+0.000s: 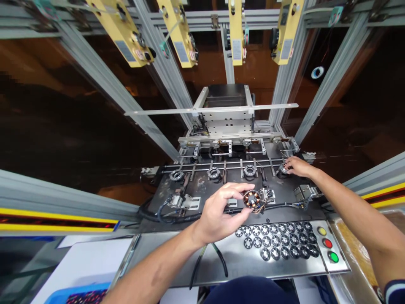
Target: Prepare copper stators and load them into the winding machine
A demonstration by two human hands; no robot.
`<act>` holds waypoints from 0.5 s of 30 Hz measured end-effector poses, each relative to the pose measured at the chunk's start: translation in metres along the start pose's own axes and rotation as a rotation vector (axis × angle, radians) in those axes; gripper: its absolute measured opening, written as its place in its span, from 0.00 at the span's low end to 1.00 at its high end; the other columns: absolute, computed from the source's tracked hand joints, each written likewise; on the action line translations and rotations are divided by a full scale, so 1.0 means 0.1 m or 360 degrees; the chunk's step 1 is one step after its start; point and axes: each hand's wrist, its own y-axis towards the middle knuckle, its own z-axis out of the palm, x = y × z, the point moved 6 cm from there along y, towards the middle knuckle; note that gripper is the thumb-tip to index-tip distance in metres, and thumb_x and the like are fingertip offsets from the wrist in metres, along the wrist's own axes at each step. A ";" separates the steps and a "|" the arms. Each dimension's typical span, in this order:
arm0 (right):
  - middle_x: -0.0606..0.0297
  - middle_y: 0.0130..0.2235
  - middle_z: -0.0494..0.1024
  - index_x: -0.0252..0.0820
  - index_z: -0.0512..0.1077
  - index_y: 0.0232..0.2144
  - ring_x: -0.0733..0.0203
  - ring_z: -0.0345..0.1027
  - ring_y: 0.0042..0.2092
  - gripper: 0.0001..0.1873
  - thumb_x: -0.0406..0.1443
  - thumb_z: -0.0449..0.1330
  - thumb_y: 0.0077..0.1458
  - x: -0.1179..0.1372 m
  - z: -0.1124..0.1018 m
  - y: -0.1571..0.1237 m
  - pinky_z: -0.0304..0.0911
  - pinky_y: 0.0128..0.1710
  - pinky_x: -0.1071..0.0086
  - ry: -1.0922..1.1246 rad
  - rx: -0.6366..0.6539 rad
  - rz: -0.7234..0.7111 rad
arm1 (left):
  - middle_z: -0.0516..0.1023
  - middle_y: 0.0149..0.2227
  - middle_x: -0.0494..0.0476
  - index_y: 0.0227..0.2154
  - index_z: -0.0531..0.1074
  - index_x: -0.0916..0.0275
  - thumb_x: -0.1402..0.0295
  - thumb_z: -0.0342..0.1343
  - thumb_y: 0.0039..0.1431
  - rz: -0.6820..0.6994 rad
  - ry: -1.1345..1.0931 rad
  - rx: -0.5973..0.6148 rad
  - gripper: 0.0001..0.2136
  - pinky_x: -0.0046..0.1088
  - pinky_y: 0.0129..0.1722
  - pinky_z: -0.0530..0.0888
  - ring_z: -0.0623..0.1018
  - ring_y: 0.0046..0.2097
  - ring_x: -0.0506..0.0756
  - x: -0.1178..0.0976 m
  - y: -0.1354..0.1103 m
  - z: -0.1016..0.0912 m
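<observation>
My left hand [221, 209] holds a wound motor stator [252, 199] by its rim between thumb and fingers, above the machine bed. Copper coils ring its dark core, and thin wire ends hang from its lower right side. Further off on the right, my right hand [297, 166] has its fingers closed at the rightmost ring-shaped fixture [282, 169]. Whatever sits between those fingertips is mostly hidden. Three more ring fixtures, at the left [176, 175], middle [214, 173] and right of middle [249, 171], stand in the same row.
Several small black spoked round parts [275, 240] lie in rows on the metal front ledge [164, 253]. Yellow, red and green buttons [328, 243] sit at its right end. Yellow winding units [236, 38] hang overhead. A pair of pliers [218, 257] and a blue tray [82, 293] are nearer me.
</observation>
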 end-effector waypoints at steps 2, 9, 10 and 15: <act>0.57 0.54 0.74 0.39 0.72 0.51 0.53 0.71 0.52 0.16 0.41 0.61 0.64 0.02 -0.02 -0.01 0.70 0.52 0.52 0.0016 0.0014 0.0012 | 0.82 0.47 0.64 0.42 0.61 0.56 0.80 0.63 0.53 -0.0014 -0.0012 -0.0012 0.20 0.42 0.46 0.81 0.82 0.48 0.58 -0.01 -0.02 -0.02; 0.58 0.51 0.75 0.39 0.72 0.50 0.54 0.73 0.49 0.15 0.41 0.61 0.64 0.11 -0.12 -0.05 0.71 0.49 0.55 0.0047 0.0030 0.0098 | 0.81 0.47 0.64 0.42 0.62 0.57 0.79 0.65 0.52 -0.0064 -0.0050 -0.0059 0.21 0.41 0.46 0.80 0.82 0.48 0.58 -0.03 -0.12 -0.06; 0.58 0.52 0.75 0.39 0.72 0.49 0.55 0.73 0.49 0.15 0.41 0.60 0.65 0.12 -0.17 -0.05 0.71 0.50 0.55 0.0056 0.0015 0.0108 | 0.81 0.46 0.63 0.43 0.62 0.57 0.79 0.66 0.51 -0.0081 -0.0052 -0.0089 0.22 0.40 0.46 0.80 0.82 0.48 0.58 -0.03 -0.16 -0.09; 0.56 0.49 0.77 0.38 0.76 0.42 0.52 0.73 0.50 0.10 0.39 0.61 0.63 0.41 -0.57 -0.19 0.69 0.52 0.52 0.0118 -0.0187 0.0116 | 0.78 0.43 0.59 0.46 0.60 0.57 0.73 0.68 0.50 -0.0368 0.0165 -0.0372 0.25 0.35 0.42 0.79 0.81 0.44 0.56 0.09 -0.71 -0.48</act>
